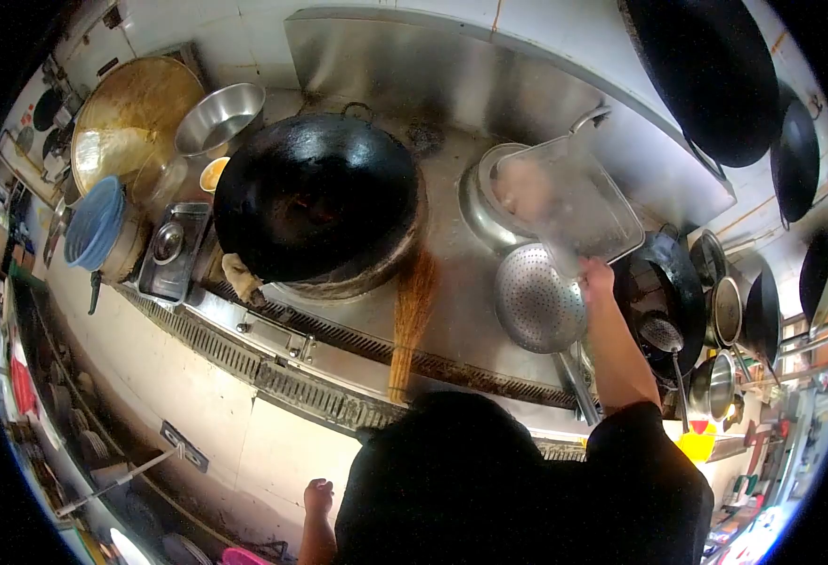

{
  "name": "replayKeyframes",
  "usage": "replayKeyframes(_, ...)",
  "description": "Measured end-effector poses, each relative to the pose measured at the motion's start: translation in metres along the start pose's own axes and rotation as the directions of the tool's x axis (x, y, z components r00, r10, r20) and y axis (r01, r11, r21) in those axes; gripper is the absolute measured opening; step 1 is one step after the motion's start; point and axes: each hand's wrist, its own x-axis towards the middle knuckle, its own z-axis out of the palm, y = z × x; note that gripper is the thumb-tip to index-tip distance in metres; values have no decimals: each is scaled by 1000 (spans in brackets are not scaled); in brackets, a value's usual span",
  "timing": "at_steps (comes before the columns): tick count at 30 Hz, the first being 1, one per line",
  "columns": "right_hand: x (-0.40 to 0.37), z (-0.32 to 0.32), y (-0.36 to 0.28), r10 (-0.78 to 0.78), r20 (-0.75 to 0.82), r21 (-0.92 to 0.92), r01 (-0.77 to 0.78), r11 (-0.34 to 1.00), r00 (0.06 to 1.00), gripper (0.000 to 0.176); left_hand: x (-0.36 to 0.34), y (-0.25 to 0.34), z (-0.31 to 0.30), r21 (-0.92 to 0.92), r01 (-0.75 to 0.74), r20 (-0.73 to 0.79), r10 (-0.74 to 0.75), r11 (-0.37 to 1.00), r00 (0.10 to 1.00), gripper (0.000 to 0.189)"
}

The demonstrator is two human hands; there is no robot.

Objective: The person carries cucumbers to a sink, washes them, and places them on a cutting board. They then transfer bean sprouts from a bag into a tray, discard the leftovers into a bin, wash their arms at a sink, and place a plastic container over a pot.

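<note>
My right hand (597, 279) is closed on the edge of a clear plastic container (588, 198), which is tilted above a steel pot (478, 212) at the right of the stove. Through the container shows something pale pink, blurred. Just left of my right hand lies a perforated steel strainer (541, 298), its handle pointing toward me. My left hand (318, 493) hangs low near my body, away from the stove, with its fingers curled; whether anything small is in it is hidden. A large black wok (315, 198) sits on the left burner, with a bamboo brush (412, 315) beside it.
Left of the wok are a steel bowl (221, 121), a blue basket (95, 223), a metal tray (173, 250) and a large tan round lid (136, 122). At the right stand another wok (659, 301) and several pans. Black woks (711, 75) hang on the right wall.
</note>
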Motion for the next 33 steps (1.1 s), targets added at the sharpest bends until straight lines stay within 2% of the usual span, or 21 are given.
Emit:
replayKeyframes(2, 12, 1, 7, 34, -45, -33, -36, 999, 998, 7, -6, 6, -1, 180, -187, 57, 180, 966, 982, 31)
replayKeyframes(3, 16, 3, 10, 44, -44, -35, -46, 998, 998, 8, -10, 11, -1, 181, -187, 57, 180, 966, 982, 31)
replayKeyframes(5, 23, 6, 15, 67, -36, -41, -69, 997, 997, 11, -16, 22, -2, 397, -260, 112, 235, 880, 966, 30)
replayKeyframes(6, 23, 10, 15, 70, -33, -41, -72, 997, 997, 11, -22, 28, -2, 398, -257, 108, 233, 881, 966, 30)
replayKeyframes(8, 16, 19, 11, 98, -40, 1, -98, 995, 994, 11, -39, 44, 0, 305, -136, 30, 133, 943, 991, 29)
replayKeyframes(12, 7, 30, 9, 83, -47, -20, -84, 996, 995, 11, -46, 52, 0, 303, -132, 16, 134, 944, 991, 29)
replayKeyframes(14, 2, 39, 5, 112, -122, 67, -104, 992, 986, 12, -47, 54, 0, 175, 25, -20, -22, 984, 1000, 29)
replayKeyframes(15, 10, 34, 8, 111, -122, 67, -104, 992, 986, 12, -45, 53, -1, 175, 24, -20, -21, 984, 1000, 29)
replayKeyframes(17, 39, 15, 25, 87, -21, -10, -87, 996, 996, 13, -38, 43, -5, 326, -84, 62, 67, 942, 996, 28)
replayKeyframes(18, 35, 18, 21, 87, -20, -9, -87, 996, 996, 13, -39, 45, -5, 325, -84, 62, 68, 942, 996, 28)
replayKeyframes(20, 29, 22, 11, 167, -23, 128, -163, 978, 986, 15, -44, 46, -4, 312, -191, 29, 191, 931, 981, 29)
replayKeyframes(21, 25, 27, 9, 167, -24, 128, -163, 978, 986, 15, -45, 48, -3, 313, -191, 29, 192, 930, 981, 29)
replayKeyframes(23, 19, 40, 8, 154, 51, 156, -160, 975, 987, 16, -46, 50, -3, 249, -90, -3, 94, 964, 996, 29)
replayKeyframes(24, 19, 43, 8, 154, 52, 156, -160, 975, 987, 16, -45, 49, -2, 249, -90, -3, 94, 964, 996, 29)
replayKeyframes(26, 18, 50, 9, 218, 133, 158, -238, 958, 967, 15, -43, 47, -1, 170, -8, -6, 9, 985, 1000, 30)
replayKeyframes(29, 14, 67, 11, 160, 59, 96, -165, 982, 985, 14, -24, 16, -1, 93, 25, -23, -23, 995, 999, 30)
replayKeyframes(33, 32, 80, 3, 210, 73, 212, -221, 952, 975, 12, -47, 50, -3, 139, 25, -31, -21, 990, 999, 31)
